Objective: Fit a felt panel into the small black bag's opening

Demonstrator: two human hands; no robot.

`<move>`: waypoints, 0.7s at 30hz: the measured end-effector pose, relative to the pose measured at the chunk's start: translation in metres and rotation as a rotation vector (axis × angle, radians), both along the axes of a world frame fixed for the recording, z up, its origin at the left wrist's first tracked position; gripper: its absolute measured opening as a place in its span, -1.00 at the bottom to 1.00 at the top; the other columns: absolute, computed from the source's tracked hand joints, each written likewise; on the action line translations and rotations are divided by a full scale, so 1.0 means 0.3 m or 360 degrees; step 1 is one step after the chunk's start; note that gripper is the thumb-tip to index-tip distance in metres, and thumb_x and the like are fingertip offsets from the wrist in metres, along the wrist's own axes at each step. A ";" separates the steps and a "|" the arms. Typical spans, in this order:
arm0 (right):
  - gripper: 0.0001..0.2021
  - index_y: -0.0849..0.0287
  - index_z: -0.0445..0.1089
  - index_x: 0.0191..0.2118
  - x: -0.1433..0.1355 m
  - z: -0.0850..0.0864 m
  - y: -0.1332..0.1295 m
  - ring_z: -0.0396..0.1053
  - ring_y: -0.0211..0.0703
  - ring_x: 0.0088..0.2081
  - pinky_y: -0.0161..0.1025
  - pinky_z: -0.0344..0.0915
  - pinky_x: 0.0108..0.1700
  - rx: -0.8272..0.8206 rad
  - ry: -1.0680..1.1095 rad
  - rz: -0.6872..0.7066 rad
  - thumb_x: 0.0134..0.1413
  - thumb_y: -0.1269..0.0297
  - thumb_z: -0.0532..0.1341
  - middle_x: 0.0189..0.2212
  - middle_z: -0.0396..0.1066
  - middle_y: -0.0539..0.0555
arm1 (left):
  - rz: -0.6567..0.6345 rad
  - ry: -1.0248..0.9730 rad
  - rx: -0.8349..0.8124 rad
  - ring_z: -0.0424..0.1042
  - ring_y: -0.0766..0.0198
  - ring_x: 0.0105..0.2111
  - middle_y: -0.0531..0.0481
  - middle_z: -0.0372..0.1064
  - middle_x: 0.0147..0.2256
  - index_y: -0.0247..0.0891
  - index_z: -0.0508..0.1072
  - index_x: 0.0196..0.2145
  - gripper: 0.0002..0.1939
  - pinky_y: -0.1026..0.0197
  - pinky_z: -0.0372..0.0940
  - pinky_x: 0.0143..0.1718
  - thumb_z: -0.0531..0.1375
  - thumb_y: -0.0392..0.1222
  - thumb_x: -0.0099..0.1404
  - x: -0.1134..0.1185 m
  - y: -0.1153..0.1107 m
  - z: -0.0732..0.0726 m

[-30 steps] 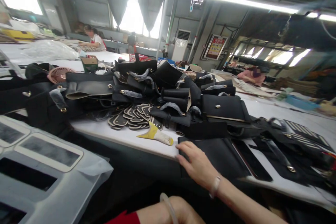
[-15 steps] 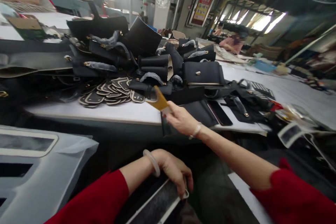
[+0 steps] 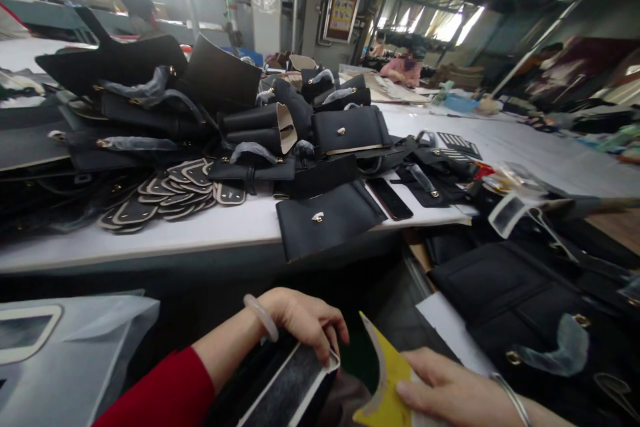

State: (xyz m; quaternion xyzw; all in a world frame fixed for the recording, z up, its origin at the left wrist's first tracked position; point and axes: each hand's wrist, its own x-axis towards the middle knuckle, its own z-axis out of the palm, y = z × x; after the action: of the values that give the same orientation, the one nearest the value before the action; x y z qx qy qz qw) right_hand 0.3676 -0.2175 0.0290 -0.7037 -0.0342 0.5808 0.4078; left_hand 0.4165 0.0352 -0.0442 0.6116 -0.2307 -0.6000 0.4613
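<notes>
My left hand [image 3: 307,323], with a pale bangle at the wrist, is closed over the end of a dark strip with a light border [image 3: 285,390] at the bottom centre. At the lower right my right hand [image 3: 435,380] grips a yellow curved-edged piece [image 3: 387,373] between thumb and fingers, just right of the strip. Beyond both hands, a black leather panel with a metal clasp [image 3: 333,213] overhangs the table's front edge, beside a dark phone [image 3: 391,199]. To the left lies a pile of light-edged dark pieces [image 3: 170,192].
Black bags and parts [image 3: 250,127] are heaped across the white table [image 3: 210,227]. More black bags [image 3: 520,307] lie at the right. A translucent sheet [image 3: 100,347] covers the lower left. A person in pink [image 3: 403,70] sits far behind.
My right hand has come back from above the table to the lower right, bringing the yellow piece beside the strip. The view has turned right; my left hand keeps its hold.
</notes>
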 end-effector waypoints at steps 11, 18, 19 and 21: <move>-0.72 0.15 0.19 -0.45 0.043 -0.011 0.166 0.10 -0.30 -0.56 -0.37 -0.01 -0.56 -0.0291 -0.0531 0.0466 0.19 0.10 0.01 -0.57 0.12 -0.05 | 0.0012 -0.0329 0.0183 0.48 -0.07 -0.05 -0.24 0.48 0.00 -0.32 0.14 0.32 0.05 0.06 0.38 -0.10 0.42 -0.11 -0.11 0.010 0.028 0.050; -0.70 0.15 0.17 -0.49 0.052 -0.015 0.174 0.09 -0.33 -0.60 -0.37 -0.09 -0.59 -0.0292 -0.0584 0.0535 0.21 0.12 -0.01 -0.61 0.11 -0.07 | -0.0003 -0.0400 0.0170 0.50 0.01 -0.12 -0.19 0.51 -0.07 -0.33 0.10 0.33 0.06 0.16 0.39 -0.20 0.41 -0.07 -0.07 0.009 0.026 0.049; -0.69 0.15 0.17 -0.49 0.054 -0.019 0.173 0.08 -0.33 -0.58 -0.37 -0.09 -0.58 -0.0295 -0.0609 0.0552 0.21 0.13 -0.02 -0.60 0.12 -0.06 | -0.0007 -0.0400 0.0172 0.50 0.01 -0.11 -0.19 0.51 -0.06 -0.33 0.10 0.33 0.06 0.16 0.39 -0.19 0.40 -0.07 -0.07 0.008 0.027 0.050; -0.69 0.16 0.18 -0.49 0.055 -0.024 0.171 0.07 -0.33 -0.57 -0.37 -0.07 -0.57 -0.0292 -0.0603 0.0561 0.21 0.12 -0.01 -0.59 0.13 -0.06 | -0.0006 -0.0413 0.0182 0.49 0.00 -0.11 -0.22 0.49 -0.03 -0.34 0.08 0.34 0.07 0.16 0.39 -0.19 0.40 -0.06 -0.07 0.008 0.028 0.050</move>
State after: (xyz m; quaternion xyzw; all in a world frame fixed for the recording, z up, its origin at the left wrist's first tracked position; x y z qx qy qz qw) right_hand 0.3841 -0.1661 0.0219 -0.8170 -0.1792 0.5015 0.2212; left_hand 0.4190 0.0436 -0.0293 0.7088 -0.2549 -0.5291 0.3908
